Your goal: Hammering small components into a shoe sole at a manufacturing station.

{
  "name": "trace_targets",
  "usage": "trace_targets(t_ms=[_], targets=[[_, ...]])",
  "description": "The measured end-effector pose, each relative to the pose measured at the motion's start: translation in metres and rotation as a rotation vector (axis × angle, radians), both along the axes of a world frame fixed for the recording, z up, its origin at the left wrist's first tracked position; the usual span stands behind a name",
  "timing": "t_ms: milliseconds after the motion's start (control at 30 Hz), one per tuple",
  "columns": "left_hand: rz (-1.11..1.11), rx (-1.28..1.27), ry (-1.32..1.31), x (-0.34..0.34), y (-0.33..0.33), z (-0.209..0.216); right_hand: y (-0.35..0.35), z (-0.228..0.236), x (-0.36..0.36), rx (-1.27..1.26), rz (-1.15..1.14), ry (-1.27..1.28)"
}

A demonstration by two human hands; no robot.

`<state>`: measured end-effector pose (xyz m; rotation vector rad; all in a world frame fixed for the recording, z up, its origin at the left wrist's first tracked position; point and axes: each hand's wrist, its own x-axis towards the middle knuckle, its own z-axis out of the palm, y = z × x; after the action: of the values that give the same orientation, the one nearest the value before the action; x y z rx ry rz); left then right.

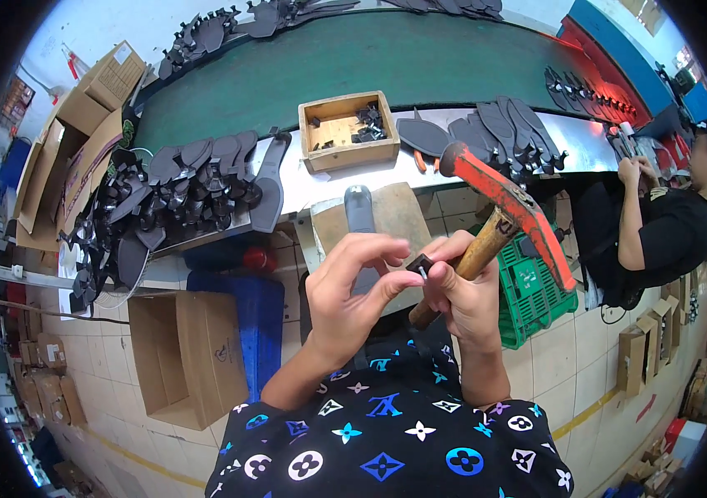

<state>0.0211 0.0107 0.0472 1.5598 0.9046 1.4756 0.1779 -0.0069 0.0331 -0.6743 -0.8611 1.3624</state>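
My right hand (471,295) is wrapped round the wooden handle of a hammer (476,253), whose worn orange head points up and to the right. Its thumb and forefinger also pinch a small black heel tip (420,264) with a metal pin. Close on the left, my left hand (349,286) has its thumb and fingers apart, the thumb tip near the pin; whether it touches is unclear. Beyond my left hand, a dark grey shoe sole (359,207) lies on a brown board (399,207), its near end partly hidden by my fingers.
A wooden box (349,158) of small black pieces stands on the metal bench edge. Heeled soles (196,178) pile up at left, and more (507,133) lie at right. Behind runs a green conveyor belt (287,75). A green crate (532,290) and another person (669,216) are at right.
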Motion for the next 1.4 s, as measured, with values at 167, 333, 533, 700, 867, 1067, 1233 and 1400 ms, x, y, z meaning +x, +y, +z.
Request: trace_targets(t_ms=[167,333,533,700,867,1067,1233,1400], targets=[[-0.086,0.056,-0.029,-0.003,0.002,-0.007,-0.005,-0.003,-0.007,-0.066,0.004,-0.005],[0.005,0.059,0.115,-0.012,-0.001,-0.006,-0.009,-0.007,-0.006,-0.041,0.037,-0.031],[0.089,0.262,0.287,-0.02,-0.002,0.005,-0.013,-0.006,0.002,-0.036,0.137,-0.074],[0.062,0.21,0.264,-0.021,-0.009,0.006,-0.015,-0.002,-0.001,-0.064,0.149,-0.046],[-0.014,0.19,0.113,-0.019,-0.012,0.004,-0.021,-0.001,-0.004,-0.086,0.135,-0.08],[-0.039,0.235,0.172,-0.024,-0.01,0.001,-0.021,-0.005,-0.006,-0.066,0.167,-0.02],[0.027,0.163,0.128,-0.021,-0.02,0.003,-0.023,-0.002,-0.004,0.015,0.15,-0.112],[0.036,0.274,0.291,-0.021,-0.023,0.018,-0.023,0.005,0.009,-0.103,0.235,-0.013]])
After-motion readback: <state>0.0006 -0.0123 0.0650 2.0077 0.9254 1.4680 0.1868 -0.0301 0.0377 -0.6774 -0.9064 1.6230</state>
